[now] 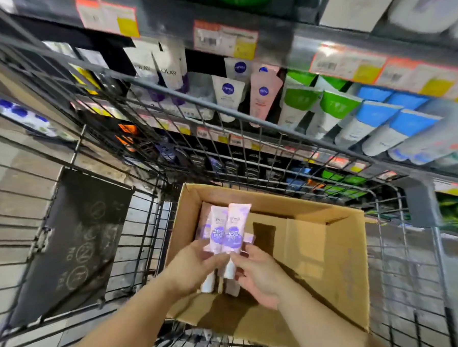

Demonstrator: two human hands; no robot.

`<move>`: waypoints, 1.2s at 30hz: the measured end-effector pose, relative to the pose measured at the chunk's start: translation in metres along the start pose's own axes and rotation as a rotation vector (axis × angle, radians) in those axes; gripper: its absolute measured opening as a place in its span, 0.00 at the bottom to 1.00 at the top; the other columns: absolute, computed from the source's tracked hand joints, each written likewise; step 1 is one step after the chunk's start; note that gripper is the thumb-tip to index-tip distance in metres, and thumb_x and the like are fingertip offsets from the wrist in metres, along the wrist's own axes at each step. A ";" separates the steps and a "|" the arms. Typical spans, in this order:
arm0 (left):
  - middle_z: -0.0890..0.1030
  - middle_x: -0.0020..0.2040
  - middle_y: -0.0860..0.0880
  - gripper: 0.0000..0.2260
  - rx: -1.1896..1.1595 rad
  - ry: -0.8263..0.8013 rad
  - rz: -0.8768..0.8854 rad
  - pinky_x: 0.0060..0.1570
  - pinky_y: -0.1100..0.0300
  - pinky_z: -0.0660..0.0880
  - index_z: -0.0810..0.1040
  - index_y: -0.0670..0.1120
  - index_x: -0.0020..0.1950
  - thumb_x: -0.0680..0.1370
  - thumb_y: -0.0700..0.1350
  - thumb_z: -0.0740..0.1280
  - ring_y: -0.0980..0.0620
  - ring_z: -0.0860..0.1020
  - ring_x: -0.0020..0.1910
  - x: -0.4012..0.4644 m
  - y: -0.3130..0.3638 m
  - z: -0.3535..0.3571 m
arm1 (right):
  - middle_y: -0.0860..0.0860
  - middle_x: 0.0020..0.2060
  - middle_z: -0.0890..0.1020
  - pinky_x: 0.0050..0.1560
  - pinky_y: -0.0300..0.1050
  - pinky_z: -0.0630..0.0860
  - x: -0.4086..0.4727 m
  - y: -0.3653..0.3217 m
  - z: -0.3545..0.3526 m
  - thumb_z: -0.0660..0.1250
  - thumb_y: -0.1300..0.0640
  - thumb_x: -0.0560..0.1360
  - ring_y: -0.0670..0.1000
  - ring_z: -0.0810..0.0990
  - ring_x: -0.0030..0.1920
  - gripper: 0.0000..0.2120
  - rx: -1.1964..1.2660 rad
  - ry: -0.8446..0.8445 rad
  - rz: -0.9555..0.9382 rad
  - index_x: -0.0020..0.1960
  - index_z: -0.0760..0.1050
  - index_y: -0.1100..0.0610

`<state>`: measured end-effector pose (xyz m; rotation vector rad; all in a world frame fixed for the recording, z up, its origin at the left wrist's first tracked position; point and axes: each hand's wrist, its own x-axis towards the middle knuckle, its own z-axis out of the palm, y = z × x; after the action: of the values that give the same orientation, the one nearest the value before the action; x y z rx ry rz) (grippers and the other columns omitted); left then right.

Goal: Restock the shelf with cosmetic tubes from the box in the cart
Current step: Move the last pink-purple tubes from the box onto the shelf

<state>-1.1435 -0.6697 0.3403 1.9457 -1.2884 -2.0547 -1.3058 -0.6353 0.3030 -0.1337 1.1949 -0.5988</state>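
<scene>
Tubes: two pale pink plastic cosmetic tubes with purple round labels (227,233), held side by side, caps down, above the open brown cardboard box (332,250).
Left hand: the left hand (190,271) has its fingers closed on the lower part of the left tube.
Right hand: the right hand (257,275) pinches the right tube near its white cap, fingers narrow.
Box: sits in the black wire shopping cart (135,231); more pink tubes seem to lie under the held pair, though blur hides the count.
Shelf: the dark metal store shelf (268,41) stands beyond the cart rim, with a pink tube in the row.
Risk, slip: the low grips leave the tops free; one tube could tip and drop back.
Risk, snag: lifting over the cart rim could knock a tube loose.
Risk, misplacing: neighbouring white and green tubes invite the wrong slot.
</scene>
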 end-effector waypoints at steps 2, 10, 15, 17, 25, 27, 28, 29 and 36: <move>0.84 0.48 0.54 0.18 -0.166 -0.141 0.001 0.51 0.55 0.77 0.79 0.50 0.61 0.74 0.55 0.73 0.55 0.80 0.45 0.000 -0.001 -0.003 | 0.54 0.57 0.83 0.66 0.54 0.74 -0.002 -0.005 0.005 0.61 0.63 0.81 0.53 0.81 0.59 0.14 -0.014 -0.078 -0.007 0.65 0.74 0.58; 0.82 0.56 0.35 0.10 -0.320 -0.048 -0.026 0.63 0.35 0.71 0.79 0.39 0.59 0.79 0.41 0.68 0.36 0.80 0.57 0.008 -0.023 -0.025 | 0.51 0.56 0.81 0.55 0.44 0.75 0.030 0.022 -0.016 0.63 0.51 0.80 0.50 0.79 0.53 0.14 -0.376 0.461 0.031 0.63 0.77 0.54; 0.85 0.51 0.45 0.11 -0.220 0.003 0.025 0.55 0.46 0.79 0.80 0.43 0.57 0.78 0.46 0.69 0.44 0.83 0.51 0.013 -0.033 -0.032 | 0.51 0.46 0.81 0.43 0.44 0.75 0.051 0.059 -0.018 0.68 0.53 0.73 0.54 0.80 0.42 0.11 -0.735 0.625 0.085 0.54 0.73 0.54; 0.85 0.48 0.47 0.09 -0.184 0.014 0.058 0.46 0.54 0.78 0.81 0.45 0.55 0.77 0.48 0.70 0.48 0.82 0.45 0.015 -0.038 -0.032 | 0.51 0.47 0.81 0.42 0.43 0.73 0.057 0.066 -0.012 0.70 0.54 0.72 0.55 0.79 0.44 0.15 -0.726 0.659 0.113 0.54 0.68 0.55; 0.85 0.48 0.44 0.09 -0.162 0.025 0.045 0.48 0.50 0.77 0.82 0.48 0.52 0.75 0.50 0.72 0.47 0.80 0.46 0.013 -0.049 -0.030 | 0.54 0.55 0.80 0.43 0.44 0.75 0.049 0.059 -0.018 0.74 0.54 0.72 0.53 0.77 0.45 0.18 -0.676 0.645 0.131 0.59 0.73 0.57; 0.86 0.48 0.48 0.09 -0.158 0.014 0.035 0.50 0.51 0.79 0.82 0.48 0.54 0.77 0.49 0.71 0.49 0.82 0.47 0.007 -0.042 -0.027 | 0.53 0.53 0.81 0.45 0.44 0.76 0.036 0.050 -0.019 0.74 0.53 0.73 0.51 0.77 0.46 0.15 -0.668 0.634 0.096 0.56 0.74 0.55; 0.86 0.47 0.49 0.09 -0.165 0.005 0.037 0.46 0.53 0.80 0.81 0.46 0.55 0.77 0.48 0.70 0.52 0.83 0.45 0.003 -0.037 -0.025 | 0.52 0.52 0.80 0.46 0.44 0.77 0.029 0.044 -0.019 0.74 0.53 0.73 0.51 0.77 0.46 0.14 -0.661 0.625 0.062 0.53 0.73 0.54; 0.86 0.46 0.49 0.09 -0.177 -0.006 0.044 0.40 0.58 0.79 0.81 0.45 0.55 0.78 0.47 0.69 0.55 0.83 0.41 -0.003 -0.029 -0.023 | 0.51 0.51 0.80 0.48 0.46 0.79 0.022 0.038 -0.018 0.74 0.53 0.72 0.51 0.77 0.46 0.13 -0.638 0.617 0.030 0.52 0.72 0.52; 0.85 0.49 0.44 0.10 -0.149 -0.015 0.145 0.38 0.58 0.77 0.81 0.43 0.54 0.76 0.47 0.72 0.50 0.83 0.42 -0.061 0.044 -0.020 | 0.48 0.50 0.79 0.54 0.55 0.81 -0.064 -0.030 0.003 0.75 0.56 0.72 0.53 0.80 0.51 0.16 -0.452 0.561 -0.156 0.54 0.71 0.49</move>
<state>-1.1356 -0.6760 0.4172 1.7260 -1.2020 -2.0349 -1.3290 -0.6286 0.3699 -0.4666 1.8695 -0.5058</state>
